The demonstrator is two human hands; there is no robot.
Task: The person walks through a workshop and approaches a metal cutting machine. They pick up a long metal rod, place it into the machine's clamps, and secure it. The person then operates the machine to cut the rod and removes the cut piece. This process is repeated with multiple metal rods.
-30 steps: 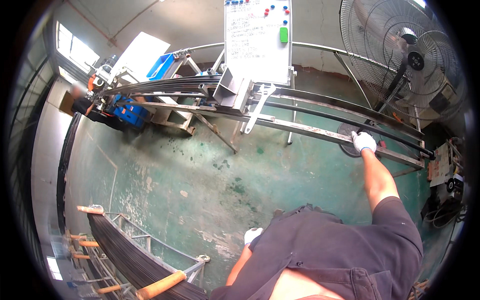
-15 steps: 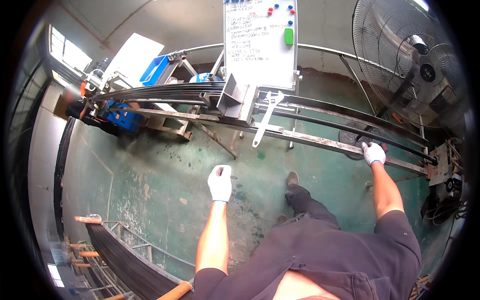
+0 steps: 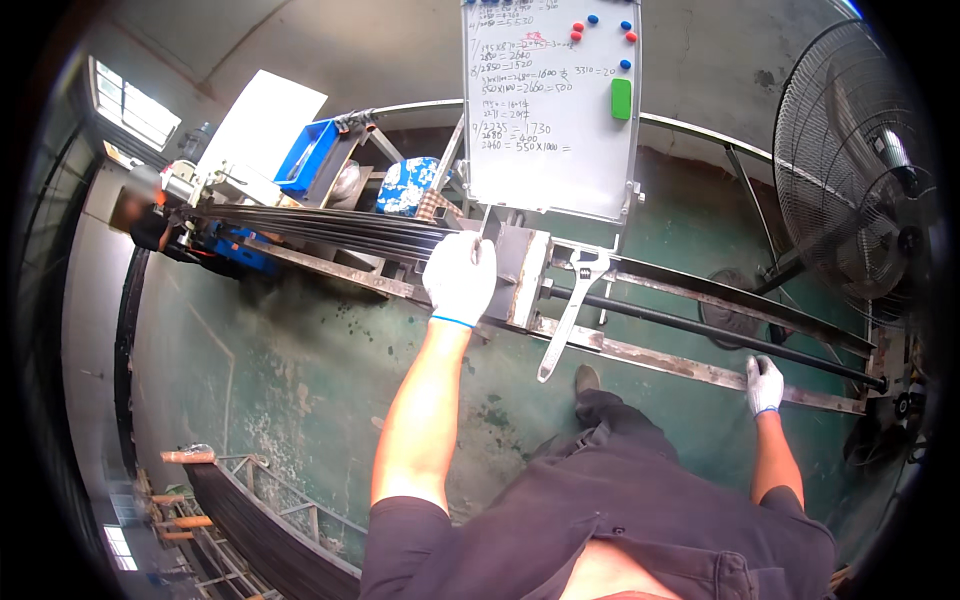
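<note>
My left hand, in a white glove, is over the near ends of a bundle of dark metal tubes, beside an upright steel plate. Its fingers are curled, and what lies within them is hidden. My right hand, also gloved, is closed over the front steel rail of the long frame, far to the right. Between my hands an adjustable wrench lies across the frame, its handle jutting out over the front rail. Behind it runs a dark round rod.
A whiteboard with magnets stands behind the frame. A large fan is at the right. Beyond the tubes sits a blue bin; another person is at the far left. A rack of dark stock stands lower left.
My left hand has moved up and forward from over the floor to the tube ends. My right hand stays on the rail. The view has shifted, bringing the whiteboard and wrench closer.
</note>
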